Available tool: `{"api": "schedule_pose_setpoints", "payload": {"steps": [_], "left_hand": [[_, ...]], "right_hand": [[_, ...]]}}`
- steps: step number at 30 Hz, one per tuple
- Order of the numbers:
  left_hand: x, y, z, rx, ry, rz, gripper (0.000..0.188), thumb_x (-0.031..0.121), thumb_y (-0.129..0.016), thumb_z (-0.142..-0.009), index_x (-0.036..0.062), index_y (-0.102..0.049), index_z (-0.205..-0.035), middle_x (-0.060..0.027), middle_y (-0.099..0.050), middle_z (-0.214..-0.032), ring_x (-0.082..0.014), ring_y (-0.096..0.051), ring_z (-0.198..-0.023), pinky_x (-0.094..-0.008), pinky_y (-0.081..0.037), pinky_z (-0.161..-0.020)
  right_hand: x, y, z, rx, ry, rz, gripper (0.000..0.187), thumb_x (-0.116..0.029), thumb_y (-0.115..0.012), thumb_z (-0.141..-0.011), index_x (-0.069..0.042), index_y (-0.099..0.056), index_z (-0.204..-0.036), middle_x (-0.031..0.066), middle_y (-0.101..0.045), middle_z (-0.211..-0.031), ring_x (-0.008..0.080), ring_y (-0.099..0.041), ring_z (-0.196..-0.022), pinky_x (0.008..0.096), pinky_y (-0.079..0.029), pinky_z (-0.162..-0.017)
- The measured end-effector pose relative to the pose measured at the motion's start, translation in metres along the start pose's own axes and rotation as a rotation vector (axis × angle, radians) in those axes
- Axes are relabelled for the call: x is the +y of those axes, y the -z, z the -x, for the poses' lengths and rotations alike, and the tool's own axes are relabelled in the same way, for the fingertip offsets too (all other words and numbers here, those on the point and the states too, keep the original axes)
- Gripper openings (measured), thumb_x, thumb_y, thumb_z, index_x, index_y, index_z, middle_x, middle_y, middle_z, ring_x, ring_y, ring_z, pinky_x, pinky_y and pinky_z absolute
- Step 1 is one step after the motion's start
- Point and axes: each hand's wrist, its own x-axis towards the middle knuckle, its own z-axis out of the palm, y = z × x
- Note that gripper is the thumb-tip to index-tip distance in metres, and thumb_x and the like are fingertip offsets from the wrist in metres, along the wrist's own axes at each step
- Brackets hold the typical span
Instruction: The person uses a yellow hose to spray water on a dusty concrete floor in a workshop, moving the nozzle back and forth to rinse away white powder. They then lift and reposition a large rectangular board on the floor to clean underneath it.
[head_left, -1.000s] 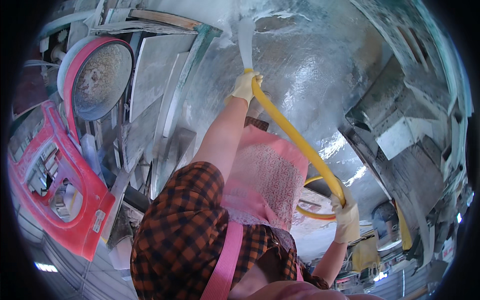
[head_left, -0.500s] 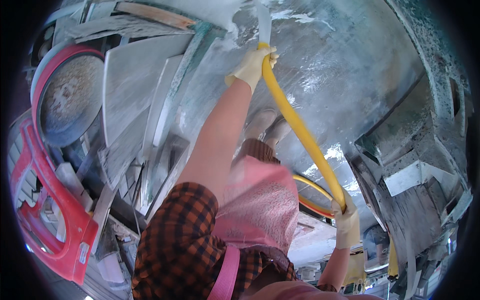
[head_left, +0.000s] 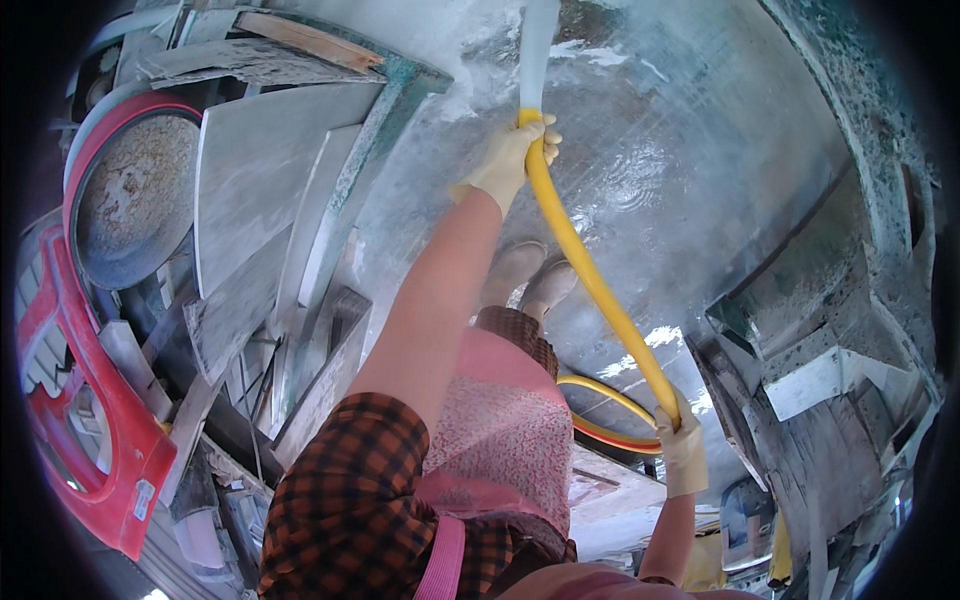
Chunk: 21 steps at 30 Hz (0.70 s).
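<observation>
A thick yellow hose (head_left: 597, 277) runs between my two gloved hands in a long curve. My left hand (head_left: 508, 158), in a cream rubber glove, is wrapped round it just behind its far end. A stream of water (head_left: 537, 55) pours from that end, away from me onto the wet grey floor (head_left: 660, 215). Lower on the right, my right hand (head_left: 683, 450), in a matching glove, grips the hose farther back. Behind that hand the hose loops round in yellow and orange (head_left: 610, 440). My boots (head_left: 520, 272) stand on the wet floor below the pink apron (head_left: 500, 430).
At left are a round dirty pan (head_left: 137, 200), a red plastic chair (head_left: 125, 450), leaning grey panels (head_left: 265, 170) and a wooden plank (head_left: 310, 42). Stacked boards and a white angled piece (head_left: 805, 385) stand at right, beneath a worn green metal frame (head_left: 850, 110).
The view has shifted slightly, and more of the water stream shows at the hose's end. My left hand sits a little lower in view; both hands keep their hold on the hose.
</observation>
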Motion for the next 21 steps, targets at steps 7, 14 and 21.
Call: {"api": "schedule_pose_setpoints", "payload": {"steps": [7, 14, 21], "left_hand": [[-0.055, 0.043, 0.042, 0.158, -0.020, 0.207, 0.028, 0.010, -0.053, -0.100, -0.0031, -0.056, -0.124, -0.0181, -0.063, -0.097, -0.0246, -0.060, -0.076, -0.0354, -0.052, -0.065], [-0.091, 0.084, 0.059, 0.274, 0.038, 0.361, 0.028, 0.009, -0.053, -0.099, -0.0023, -0.051, -0.125, -0.0205, -0.063, -0.095, -0.0292, -0.062, -0.076, -0.0392, -0.054, -0.064], [-0.136, 0.115, 0.086, 0.350, 0.072, 0.496, 0.028, 0.009, -0.054, -0.099, -0.0035, -0.051, -0.124, -0.0224, -0.062, -0.103, -0.0300, -0.062, -0.081, -0.0392, -0.055, -0.070]], "right_hand": [[-0.006, 0.039, -0.009, 0.010, 0.035, 0.203, 0.044, -0.013, -0.068, -0.093, -0.013, -0.063, -0.136, 0.0159, -0.072, -0.102, 0.0179, -0.066, -0.087, 0.0323, -0.053, -0.079], [-0.007, 0.055, -0.025, 0.011, 0.149, 0.321, 0.041, -0.011, -0.068, -0.092, -0.013, -0.065, -0.133, 0.0170, -0.070, -0.098, 0.0217, -0.067, -0.083, 0.0340, -0.052, -0.075], [0.007, 0.068, -0.037, -0.035, 0.282, 0.362, 0.045, -0.011, -0.071, -0.090, -0.019, -0.065, -0.134, 0.0178, -0.070, -0.106, 0.0292, -0.071, -0.094, 0.0371, -0.054, -0.082]]}}
